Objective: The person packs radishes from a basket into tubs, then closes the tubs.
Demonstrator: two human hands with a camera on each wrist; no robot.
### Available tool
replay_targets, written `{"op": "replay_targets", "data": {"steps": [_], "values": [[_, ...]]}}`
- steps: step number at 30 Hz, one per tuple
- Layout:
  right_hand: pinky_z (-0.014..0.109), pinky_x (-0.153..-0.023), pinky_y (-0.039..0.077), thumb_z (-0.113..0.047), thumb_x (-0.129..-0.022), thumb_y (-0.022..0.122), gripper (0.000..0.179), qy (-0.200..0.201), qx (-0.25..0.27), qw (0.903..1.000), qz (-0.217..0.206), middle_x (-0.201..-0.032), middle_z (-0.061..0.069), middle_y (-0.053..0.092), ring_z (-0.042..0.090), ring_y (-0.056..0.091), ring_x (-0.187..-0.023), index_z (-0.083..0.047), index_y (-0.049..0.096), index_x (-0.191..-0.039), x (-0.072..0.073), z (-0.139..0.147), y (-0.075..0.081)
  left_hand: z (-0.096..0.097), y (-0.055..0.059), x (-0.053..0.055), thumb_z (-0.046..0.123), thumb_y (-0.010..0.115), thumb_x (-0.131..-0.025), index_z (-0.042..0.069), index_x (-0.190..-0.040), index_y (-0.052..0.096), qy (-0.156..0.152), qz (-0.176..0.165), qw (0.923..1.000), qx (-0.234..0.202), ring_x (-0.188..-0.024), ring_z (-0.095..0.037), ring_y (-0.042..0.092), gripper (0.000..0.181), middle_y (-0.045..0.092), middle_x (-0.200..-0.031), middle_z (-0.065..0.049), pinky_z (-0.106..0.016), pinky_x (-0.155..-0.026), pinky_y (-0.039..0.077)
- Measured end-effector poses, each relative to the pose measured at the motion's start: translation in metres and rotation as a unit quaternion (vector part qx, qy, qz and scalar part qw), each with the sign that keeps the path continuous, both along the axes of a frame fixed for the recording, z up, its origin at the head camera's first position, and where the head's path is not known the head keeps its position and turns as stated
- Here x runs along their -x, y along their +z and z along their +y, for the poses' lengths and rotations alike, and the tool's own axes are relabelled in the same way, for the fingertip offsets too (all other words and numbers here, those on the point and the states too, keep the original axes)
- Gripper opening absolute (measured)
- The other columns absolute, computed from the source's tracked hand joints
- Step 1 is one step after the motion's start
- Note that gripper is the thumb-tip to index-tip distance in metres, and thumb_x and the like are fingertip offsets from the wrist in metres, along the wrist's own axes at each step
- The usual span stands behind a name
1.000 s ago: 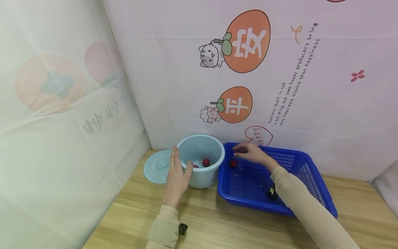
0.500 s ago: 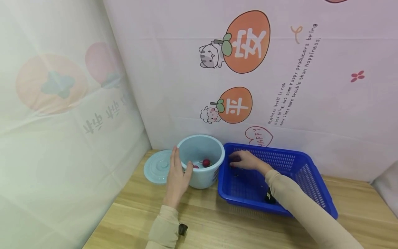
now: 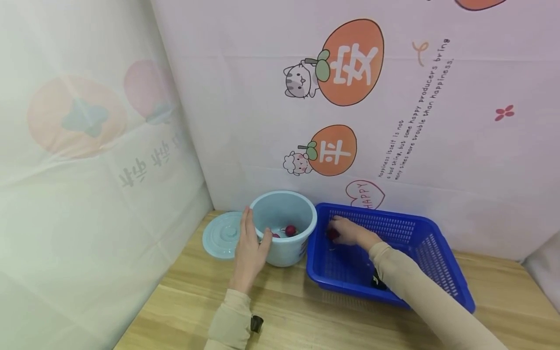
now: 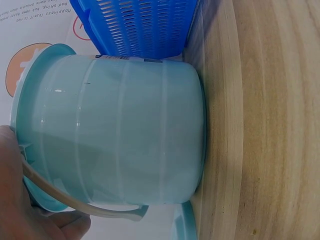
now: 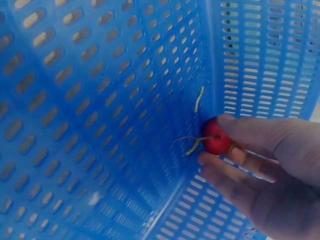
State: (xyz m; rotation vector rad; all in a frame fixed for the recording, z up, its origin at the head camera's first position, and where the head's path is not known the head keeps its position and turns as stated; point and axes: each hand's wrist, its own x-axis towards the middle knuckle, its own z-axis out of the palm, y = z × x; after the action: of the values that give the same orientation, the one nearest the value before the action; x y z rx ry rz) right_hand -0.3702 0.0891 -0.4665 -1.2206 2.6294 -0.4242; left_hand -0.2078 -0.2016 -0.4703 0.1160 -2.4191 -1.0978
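My left hand (image 3: 251, 250) rests against the near left side of a light blue bucket (image 3: 284, 250), fingers straight along its outside and thumb at the rim. In the left wrist view, the bucket's pale handle (image 4: 75, 202) hangs below that hand. Inside the bucket lie red radishes, one of them (image 3: 290, 230) in plain sight. Down in the far left corner of a blue basket (image 3: 345, 279), my right hand (image 3: 347, 231) pinches a red radish (image 5: 216, 136) between thumb and fingers. Its thin root points away from the palm in the right wrist view.
A light blue lid (image 3: 222, 234) lies left of the bucket on the wooden table (image 3: 302, 316). Small stem scraps (image 5: 199, 100) lie near the radish in the basket. A printed cloth (image 3: 258, 121) hangs directly behind both containers.
My right hand has dropped from over the basket's back left rim down into its corner and has taken hold of the radish there. The left hand keeps its place at the bucket.
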Motion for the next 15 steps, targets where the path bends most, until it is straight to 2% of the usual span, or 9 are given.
{"op": "replay_targets", "data": {"steps": [4, 10, 15], "values": [[0.052, -0.097, 0.056, -0.002, -0.092, 0.079, 0.032, -0.011, 0.001, 0.9999, 0.005, -0.114, 0.016, 0.072, 0.035, 0.068, -0.109, 0.004, 0.069, -0.122, -0.0013, -0.0013, 0.0001, 0.0001, 0.0012, 0.0, 0.04, 0.052, -0.108, 0.007, -0.169, 0.017, 0.0, -0.002, 1.0, 0.002, -0.152, -0.033, 0.037, 0.078, 0.012, -0.177, -0.004, -0.055, -0.115, 0.042], [0.045, -0.084, 0.06, 0.0, -0.091, 0.079, 0.02, -0.026, -0.009, 0.9996, -0.003, -0.097, 0.009, 0.072, 0.024, 0.068, -0.089, 0.0, 0.068, -0.108, -0.0016, -0.0048, 0.0011, 0.0002, 0.002, 0.001, 0.04, 0.052, -0.108, 0.006, -0.169, 0.018, -0.002, 0.001, 1.0, 0.003, -0.148, -0.035, 0.043, 0.078, 0.013, -0.177, -0.005, -0.056, -0.113, 0.045], [0.047, -0.088, 0.06, 0.001, -0.091, 0.077, 0.021, -0.031, -0.037, 0.9988, 0.008, -0.102, 0.012, 0.076, 0.028, 0.073, -0.095, 0.001, 0.075, -0.112, 0.0021, -0.0057, -0.003, -0.0008, 0.0018, 0.0007, 0.04, 0.052, -0.108, 0.007, -0.169, 0.017, -0.001, -0.002, 1.0, 0.004, -0.148, -0.036, 0.043, 0.078, 0.013, -0.177, -0.005, -0.056, -0.112, 0.046]]}}
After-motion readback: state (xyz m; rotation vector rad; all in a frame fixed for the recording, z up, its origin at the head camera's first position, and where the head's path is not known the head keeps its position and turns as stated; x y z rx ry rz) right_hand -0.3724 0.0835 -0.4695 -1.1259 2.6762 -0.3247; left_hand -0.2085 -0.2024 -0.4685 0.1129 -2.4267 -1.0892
